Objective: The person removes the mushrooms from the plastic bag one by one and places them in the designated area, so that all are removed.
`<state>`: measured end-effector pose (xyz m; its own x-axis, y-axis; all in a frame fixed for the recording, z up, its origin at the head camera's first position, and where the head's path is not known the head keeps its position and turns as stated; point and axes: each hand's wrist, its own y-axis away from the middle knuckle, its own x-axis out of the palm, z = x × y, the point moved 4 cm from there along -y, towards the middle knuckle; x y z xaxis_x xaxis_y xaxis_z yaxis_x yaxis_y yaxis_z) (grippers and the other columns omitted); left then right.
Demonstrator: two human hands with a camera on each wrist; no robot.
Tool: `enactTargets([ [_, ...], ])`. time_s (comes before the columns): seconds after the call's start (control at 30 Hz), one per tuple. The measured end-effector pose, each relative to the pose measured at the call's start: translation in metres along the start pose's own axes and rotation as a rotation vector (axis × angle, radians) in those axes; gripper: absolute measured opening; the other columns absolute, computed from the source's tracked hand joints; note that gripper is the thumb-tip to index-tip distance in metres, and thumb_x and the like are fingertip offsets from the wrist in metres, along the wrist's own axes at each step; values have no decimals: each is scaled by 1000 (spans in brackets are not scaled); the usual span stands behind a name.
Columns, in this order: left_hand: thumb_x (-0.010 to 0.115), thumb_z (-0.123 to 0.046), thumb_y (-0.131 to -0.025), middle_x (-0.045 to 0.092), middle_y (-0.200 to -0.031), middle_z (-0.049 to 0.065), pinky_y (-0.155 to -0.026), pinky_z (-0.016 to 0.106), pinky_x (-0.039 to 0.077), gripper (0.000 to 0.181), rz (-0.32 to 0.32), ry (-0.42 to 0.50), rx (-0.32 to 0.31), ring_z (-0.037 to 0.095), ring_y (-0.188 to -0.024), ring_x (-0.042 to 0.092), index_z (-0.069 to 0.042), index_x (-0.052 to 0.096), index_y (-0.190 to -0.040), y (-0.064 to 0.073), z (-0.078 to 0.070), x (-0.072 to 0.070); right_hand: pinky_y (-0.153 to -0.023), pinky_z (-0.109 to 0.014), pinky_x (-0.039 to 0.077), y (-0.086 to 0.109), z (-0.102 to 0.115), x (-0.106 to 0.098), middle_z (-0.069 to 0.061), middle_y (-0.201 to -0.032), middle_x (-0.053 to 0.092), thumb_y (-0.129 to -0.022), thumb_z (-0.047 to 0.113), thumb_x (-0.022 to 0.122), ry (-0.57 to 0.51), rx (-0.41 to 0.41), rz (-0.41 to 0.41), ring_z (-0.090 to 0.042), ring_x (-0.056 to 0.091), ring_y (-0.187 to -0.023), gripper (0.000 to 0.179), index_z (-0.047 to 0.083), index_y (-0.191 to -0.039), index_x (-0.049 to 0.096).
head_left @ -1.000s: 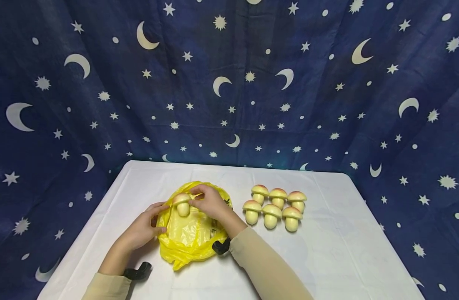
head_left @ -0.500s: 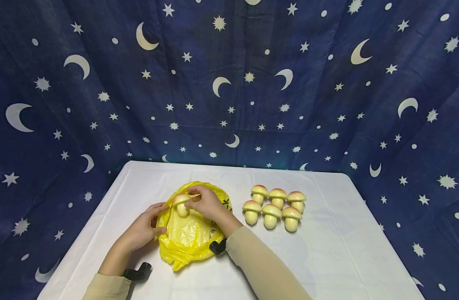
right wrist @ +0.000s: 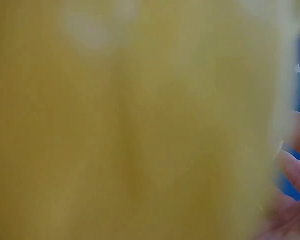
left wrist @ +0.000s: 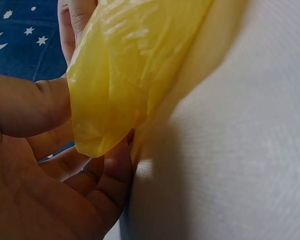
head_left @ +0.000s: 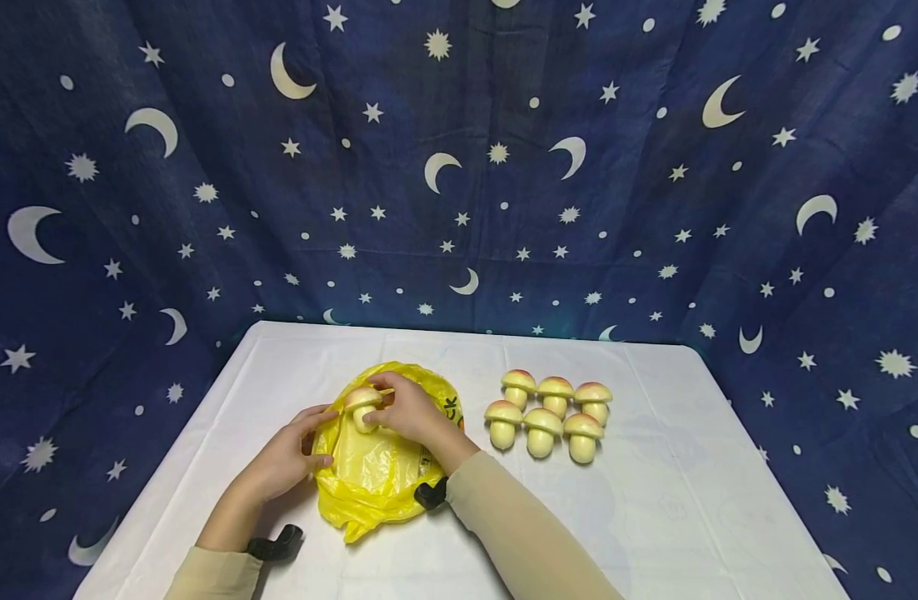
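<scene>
A yellow plastic bag [head_left: 376,504] lies opened out on the table, its mouth facing up. Inside it, near the left rim, is a toy mushroom [head_left: 363,398] with a pale stem and a cream cap tinged red. My right hand [head_left: 410,410] reaches over the bag and holds this mushroom, fingers at the cap and thumb by the stem. With my left hand [head_left: 285,454] I hold the bag's left rim; the left wrist view shows the yellow plastic [left wrist: 125,75] at the thumb and fingers [left wrist: 117,170]. Blurred yellow plastic [right wrist: 140,120] hides most of the right wrist view.
Several more toy mushrooms [head_left: 541,432] stand in two rows on the white table [head_left: 676,483], right of the bag. A dark blue cloth [head_left: 399,167] with moons and stars hangs behind the table. Black wrist mounts [head_left: 276,544] sit at both wrists.
My right hand has shifted slightly left, its thumb moving from beside the cap to the mushroom's stem. The mushroom and my left hand stay almost in place.
</scene>
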<state>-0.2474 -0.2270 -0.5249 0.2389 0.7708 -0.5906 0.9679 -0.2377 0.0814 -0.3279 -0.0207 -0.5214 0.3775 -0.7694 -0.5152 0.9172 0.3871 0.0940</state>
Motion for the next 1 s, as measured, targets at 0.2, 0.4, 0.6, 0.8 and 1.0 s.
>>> enactTargets([
  [0.2,79,-1,-92,37,-170,24,-128,70,25,71,-1,5,2,53,-158,34,2,51,-157,0,-1,-1,-100,-31,60,-2,3,3,7,-135,70,-90,25,89,12,-7,4,-12,69,-115,60,27,-145,64],
  [0.4,79,-1,-92,37,-170,23,-128,69,26,71,2,2,-9,52,-158,35,1,51,-157,1,-2,-1,-100,-30,60,-4,4,6,8,-131,71,-90,21,89,24,-6,6,-11,69,-114,56,26,-141,67],
  [0.6,80,-3,-92,37,-171,23,-128,69,27,72,8,-2,-22,52,-158,35,0,50,-157,1,-2,-1,-97,-30,61,-3,3,7,7,-129,72,-90,17,89,3,-3,7,-12,70,-113,54,25,-139,67],
  [0.8,80,-3,-92,37,-170,23,-128,69,27,72,5,-4,-25,52,-158,35,1,51,-157,0,-2,-2,-95,-30,62,-2,2,6,6,-128,71,-90,15,89,-40,10,3,-12,70,-112,53,25,-138,68],
  [1.0,80,-3,-92,37,-171,23,-128,68,27,72,9,0,-27,52,-158,34,1,50,-158,0,-1,-2,-93,-30,64,0,2,6,3,-130,70,-89,13,89,-52,11,11,-15,70,-114,53,25,-136,69],
])
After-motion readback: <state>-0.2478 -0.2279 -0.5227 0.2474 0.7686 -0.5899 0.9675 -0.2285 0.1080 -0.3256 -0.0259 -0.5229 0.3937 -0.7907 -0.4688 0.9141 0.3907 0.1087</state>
